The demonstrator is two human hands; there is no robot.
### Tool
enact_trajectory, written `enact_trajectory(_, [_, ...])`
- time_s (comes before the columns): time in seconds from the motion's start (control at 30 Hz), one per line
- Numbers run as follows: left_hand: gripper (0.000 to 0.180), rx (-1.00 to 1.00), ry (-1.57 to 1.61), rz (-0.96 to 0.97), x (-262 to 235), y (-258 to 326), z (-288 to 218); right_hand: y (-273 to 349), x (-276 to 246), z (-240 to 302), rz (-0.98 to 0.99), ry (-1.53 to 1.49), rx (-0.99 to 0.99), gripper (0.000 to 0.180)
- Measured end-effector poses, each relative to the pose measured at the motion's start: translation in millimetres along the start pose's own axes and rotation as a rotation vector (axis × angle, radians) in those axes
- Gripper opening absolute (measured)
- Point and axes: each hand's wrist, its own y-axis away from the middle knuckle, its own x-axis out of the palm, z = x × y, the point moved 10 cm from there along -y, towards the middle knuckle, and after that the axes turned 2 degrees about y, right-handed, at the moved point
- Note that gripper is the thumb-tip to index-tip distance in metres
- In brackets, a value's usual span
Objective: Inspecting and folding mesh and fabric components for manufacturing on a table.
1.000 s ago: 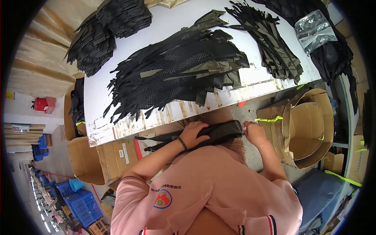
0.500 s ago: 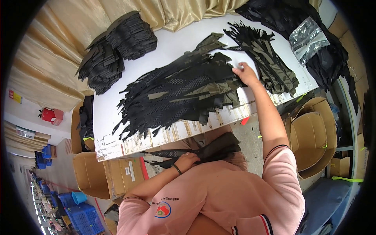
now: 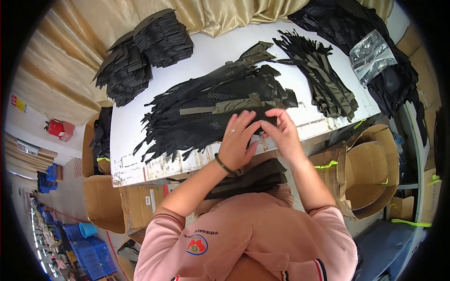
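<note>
A person's two bare hands nearly met over the near edge of a white table (image 3: pixel 222 44). The left hand (image 3: pixel 236 143) was open, fingers spread and slanting toward one o'clock; the right hand (image 3: pixel 284 136) had thumb and forefinger bent toward it. Whether anything thin was pinched between the fingertips could not be told.

Beneath them and stretching away toward ten o'clock lay a broad pile of black mesh and olive strips (image 3: pixel 201 126), its long axis running from eight to two o'clock. The left hand was nearer its middle; the right was by its near right end.

At six o'clock, on the lap, rested a black fabric bundle (image 3: pixel 265 175), lying roughly nine to three. Between one and two o'clock lay a narrower bundle (image 3: pixel 323 82), pointing eleven to five. Farther out were stacked black pieces (image 3: pixel 164 42) between ten and eleven, a clear plastic bag (image 3: pixel 372 56) at two, and cardboard boxes at eight (image 3: pixel 104 206) and four (image 3: pixel 370 164).
</note>
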Motion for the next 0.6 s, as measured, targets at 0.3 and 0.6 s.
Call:
enact_trajectory(0.3, [0.014,-0.749,1.016,0.327,80.4,51.6,61.3,49.1,29.9,48.2,-0.021,1.093,-0.653,0.040])
enact_trajectory(0.6, [0.024,-0.765,0.691,0.363,63.8,72.8,77.4,35.8,29.8,2.6,0.271,1.211,-0.546,0.025])
